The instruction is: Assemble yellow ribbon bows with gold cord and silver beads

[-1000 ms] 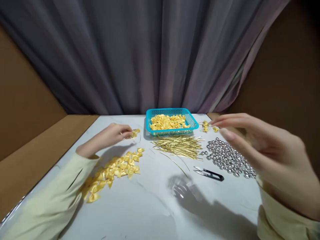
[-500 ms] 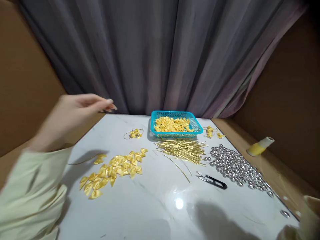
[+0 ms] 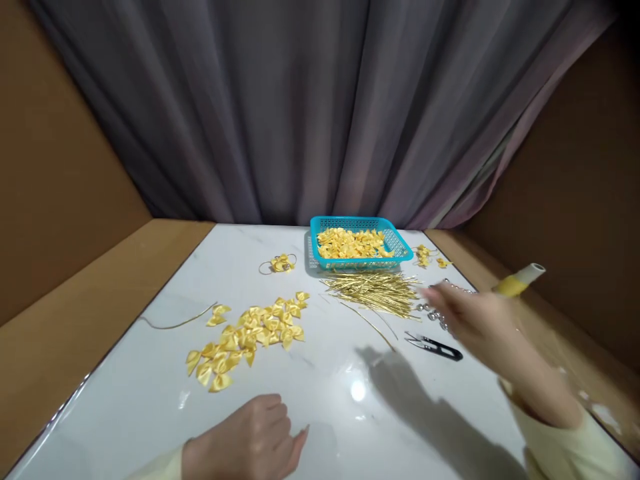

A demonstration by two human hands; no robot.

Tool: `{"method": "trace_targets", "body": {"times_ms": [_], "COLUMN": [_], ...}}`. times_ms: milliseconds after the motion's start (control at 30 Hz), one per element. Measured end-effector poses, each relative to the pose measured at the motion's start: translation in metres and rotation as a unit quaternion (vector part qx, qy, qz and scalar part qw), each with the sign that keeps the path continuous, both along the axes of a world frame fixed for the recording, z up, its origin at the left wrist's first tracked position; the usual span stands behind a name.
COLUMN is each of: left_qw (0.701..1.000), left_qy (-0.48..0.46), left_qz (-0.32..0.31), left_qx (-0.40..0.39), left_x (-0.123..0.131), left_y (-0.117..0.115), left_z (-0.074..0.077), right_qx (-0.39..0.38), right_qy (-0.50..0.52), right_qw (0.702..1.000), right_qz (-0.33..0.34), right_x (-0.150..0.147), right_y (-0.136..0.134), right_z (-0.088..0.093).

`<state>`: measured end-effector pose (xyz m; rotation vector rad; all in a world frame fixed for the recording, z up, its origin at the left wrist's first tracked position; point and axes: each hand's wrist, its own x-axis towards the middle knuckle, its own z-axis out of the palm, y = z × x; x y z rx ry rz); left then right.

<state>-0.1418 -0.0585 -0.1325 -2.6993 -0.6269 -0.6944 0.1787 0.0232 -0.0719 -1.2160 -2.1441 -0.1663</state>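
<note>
My left hand (image 3: 253,433) is near the front edge of the white table, its fingers curled under and the thumb sticking out; nothing shows in it. My right hand (image 3: 480,327), blurred by motion, hangs over the silver beads (image 3: 436,316) and hides most of them. Its fingertips are near the right end of the gold wire bundle (image 3: 373,292), and I cannot make out whether they hold anything. Small yellow ribbon bows (image 3: 250,333) lie spread on the left. Beside them are a single bow (image 3: 218,315) and a bent gold wire (image 3: 180,325).
A blue basket (image 3: 363,263) of yellow bows stands at the back. Thread snips (image 3: 434,347) lie below the wires. Wire rings with bows sit left (image 3: 281,263) and right (image 3: 423,255) of the basket. A yellow-and-white tube (image 3: 520,280) is beyond the right edge.
My left hand has come down from the raised far left to the front of the table. My right hand has entered from the lower right and moved over the beads. The view has shifted slightly.
</note>
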Motion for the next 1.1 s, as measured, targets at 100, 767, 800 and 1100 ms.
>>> {"method": "trace_targets", "body": {"times_ms": [100, 767, 800, 1100], "left_qw": [1.0, 0.952, 0.949, 0.927], "left_qy": [-0.02, -0.104, -0.102, -0.068], "left_qz": [-0.015, 0.168, 0.173, 0.173], "left_qx": [-0.016, -0.234, -0.244, -0.325], "left_x": [-0.012, -0.022, -0.023, -0.019], "left_y": [0.0, 0.024, 0.025, 0.034], "left_z": [-0.009, -0.029, -0.03, -0.023], "right_qx": [-0.081, -0.11, -0.111, -0.131], "right_qy": [-0.061, 0.102, 0.107, 0.162], "right_qw": [0.995, 0.988, 0.987, 0.978], "right_qz": [0.005, 0.032, 0.031, 0.005], "right_x": [-0.04, -0.06, -0.058, -0.055], "right_y": [0.012, 0.04, 0.039, 0.036], "right_z": [-0.039, -0.12, -0.119, -0.105]}}
